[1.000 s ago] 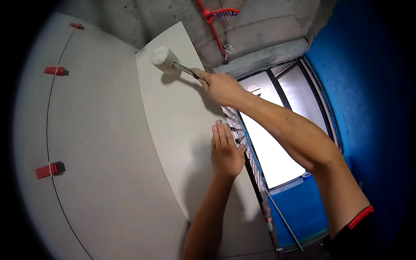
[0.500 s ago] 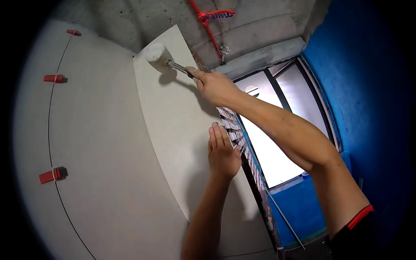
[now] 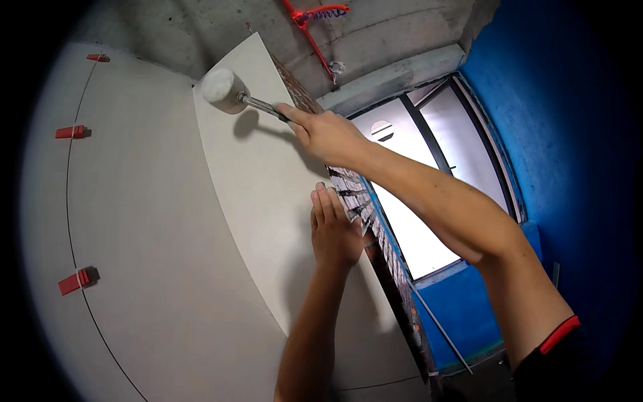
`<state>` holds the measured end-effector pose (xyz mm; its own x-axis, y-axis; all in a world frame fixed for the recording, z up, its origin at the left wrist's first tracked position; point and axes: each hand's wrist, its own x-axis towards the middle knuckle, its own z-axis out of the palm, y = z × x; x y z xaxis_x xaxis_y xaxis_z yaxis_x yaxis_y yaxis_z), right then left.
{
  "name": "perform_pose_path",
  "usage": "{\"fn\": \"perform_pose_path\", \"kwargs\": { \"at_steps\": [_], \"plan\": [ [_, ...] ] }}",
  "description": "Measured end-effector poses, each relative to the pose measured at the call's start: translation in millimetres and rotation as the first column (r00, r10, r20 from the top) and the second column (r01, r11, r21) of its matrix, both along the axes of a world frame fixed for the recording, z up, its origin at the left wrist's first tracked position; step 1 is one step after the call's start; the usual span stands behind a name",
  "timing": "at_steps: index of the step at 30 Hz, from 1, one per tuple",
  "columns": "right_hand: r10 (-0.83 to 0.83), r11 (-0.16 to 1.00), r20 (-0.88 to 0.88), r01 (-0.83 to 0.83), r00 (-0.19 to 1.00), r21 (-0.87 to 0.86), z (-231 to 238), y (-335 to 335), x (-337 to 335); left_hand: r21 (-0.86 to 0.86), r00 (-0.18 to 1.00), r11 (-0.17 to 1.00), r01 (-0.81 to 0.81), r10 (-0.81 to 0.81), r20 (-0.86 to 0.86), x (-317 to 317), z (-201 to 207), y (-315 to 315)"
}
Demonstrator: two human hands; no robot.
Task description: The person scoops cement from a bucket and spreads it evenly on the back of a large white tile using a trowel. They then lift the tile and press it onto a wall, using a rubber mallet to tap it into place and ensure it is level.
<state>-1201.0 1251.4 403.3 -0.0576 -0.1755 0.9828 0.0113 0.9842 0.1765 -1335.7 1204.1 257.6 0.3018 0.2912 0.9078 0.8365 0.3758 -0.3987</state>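
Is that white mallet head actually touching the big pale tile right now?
Cannot tell. In the head view the mallet head sits at the upper edge of the tile, its shadow falling beside it, yet neither contact nor gap shows plainly.

A rough grey concrete ceiling (image 3: 375, 33) fills the top of the frame, with a red pipe (image 3: 309, 30) running across it. At the right, a blue wall (image 3: 569, 134) surrounds a bright window (image 3: 415, 181) with dark frames. Large pale wall tiles (image 3: 147, 221) cover the left, with small red clips (image 3: 72, 132) in their joints.
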Motion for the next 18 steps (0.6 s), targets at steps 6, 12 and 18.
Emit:
{"fn": "perform_pose_path", "kwargs": {
  "at_steps": [6, 12, 18],
  "plan": [
    [0.077, 0.997, -0.029, -0.077, 0.997, 0.004, 5.2, 3.2, 9.5, -0.008, 1.0, 1.0, -0.013, 0.013, 0.013, 7.5, -0.3, 0.3],
    [-0.035, 0.999, 0.004, 0.035, 0.999, -0.042, -2.1, 13.9, 13.6, 0.0, 1.0, 1.0, -0.005, 0.005, 0.011, 1.6, -1.8, 8.3],
    [-0.042, 0.999, 0.028, 0.042, 0.999, -0.01, -2.3, 15.7, 13.0, -0.012, 0.999, 0.999, -0.036, 0.036, 0.029, 5.1, -0.4, -0.4]
  ]
}}
